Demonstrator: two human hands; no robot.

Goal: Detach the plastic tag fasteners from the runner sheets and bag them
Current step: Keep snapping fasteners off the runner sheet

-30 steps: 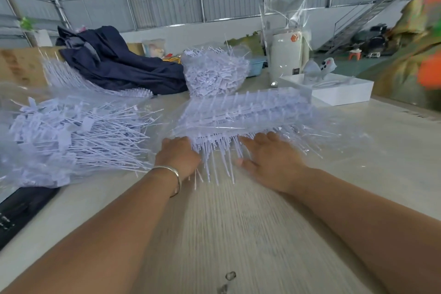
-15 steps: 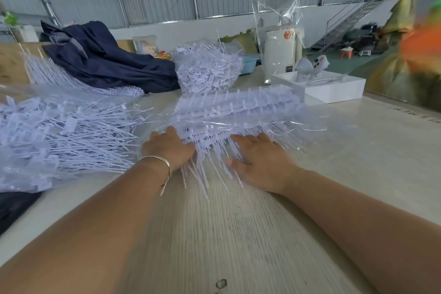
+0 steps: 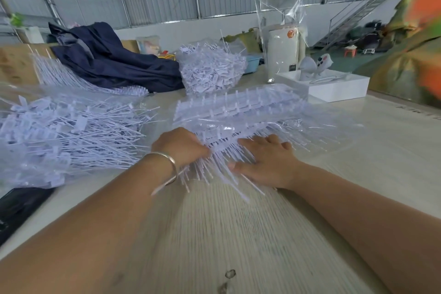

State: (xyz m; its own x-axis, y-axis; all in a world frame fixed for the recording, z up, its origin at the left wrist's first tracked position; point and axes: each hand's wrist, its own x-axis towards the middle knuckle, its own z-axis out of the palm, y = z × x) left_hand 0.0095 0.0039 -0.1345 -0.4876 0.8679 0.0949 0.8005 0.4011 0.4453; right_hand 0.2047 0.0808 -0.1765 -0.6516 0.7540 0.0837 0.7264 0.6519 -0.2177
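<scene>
Corrugated metal walls running across the top of the frame, pale wood-grain table [image 3: 214, 234] filling the bottom. Sitting at centre frame — a stack of runner sheets [image 3: 238, 107], white plastic, wrapped loosely in clear film, stems of the tag fasteners [image 3: 214, 172] bristling toward the lower edge. Left hand [image 3: 181, 144], bracelet on the wrist, curling its fingers into the near left edge of the fasteners and gripping a bunch there. Right hand [image 3: 265, 162] lying flat on the stems just beside it, fingers straight, pressing down and clamped on nothing.

Looking very light, these pieces, and springy rather than rigid: thin stems likely bending and flicking back, probably snapping cleanly only at the joint with the runner. Smooth plastic under slippery film, so sliding under a flat palm seems a fair risk. Best purchase probably low on a bunch of stems, close to the runner bar, with the other hand pinning the bar itself — pulling at the tips would likely just bend them.

Already loose and bagged by the look of it: a bulging clear bag of fasteners [image 3: 212, 74] above centre, another spread of loose fasteners [image 3: 59, 136] at mid-left. Dark blue cloth [image 3: 114, 62] heaped upper left, white box [image 3: 338, 89] at right.
</scene>
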